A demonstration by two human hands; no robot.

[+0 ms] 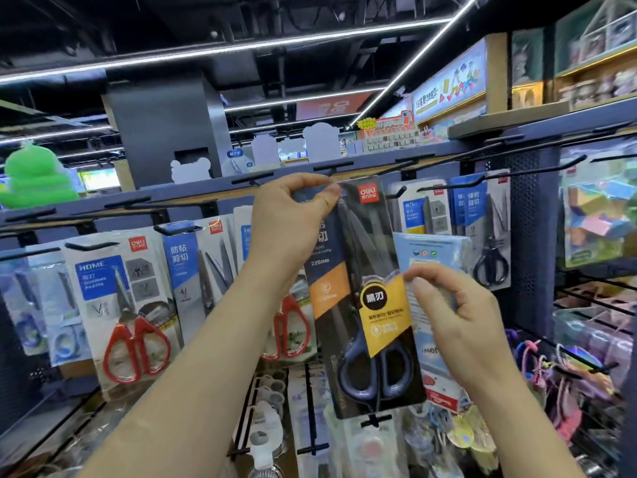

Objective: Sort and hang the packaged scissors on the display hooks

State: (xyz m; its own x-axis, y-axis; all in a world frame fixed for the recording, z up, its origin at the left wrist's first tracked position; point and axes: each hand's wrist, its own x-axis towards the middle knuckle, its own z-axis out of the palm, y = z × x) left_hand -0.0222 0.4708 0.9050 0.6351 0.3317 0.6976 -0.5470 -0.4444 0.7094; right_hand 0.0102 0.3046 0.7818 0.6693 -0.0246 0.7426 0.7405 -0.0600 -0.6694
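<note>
held item: dark scissors pack (375, 298), with black blades, dark blue handles, a red logo at top and a yellow label mid-way. It is centre of view, in front of the rack, tilted with its top leaning left.
left hand: left hand (289, 222) at the pack's top left corner, thumb and forefinger pinching the card edge, other fingers curled behind.
right hand: right hand (458, 315) at the pack's right edge, mid-height, fingertips pinching by the yellow label; wrist comes in from near right.
pack vs hands: the pack spans between both hands, left one high, right one lower. The handle end hangs free below both.
hook: top-row hook (331, 166), black, just above the pack's top edge, near the left thumb. Cannot tell if the hang hole is on it; the thumb covers that spot.
left of pack: red-handled scissors pack (134, 305) hanging, blue-label pack (193, 263) beside it. A second red-handled pair (289, 326) is partly hidden behind the left forearm.
right of pack: light blue pack (434, 250) behind the right fingers; black-handled scissors pack (489, 243) further right.
below: lower hook (375, 419), its T-end just under the pack's bottom edge; goods there are blurred.
far left: green plush toy (34, 177) on the top shelf.
far right: coloured pads pack (593, 219) hanging.
in the way: hanging packs crowd both sides of the held pack.
</note>
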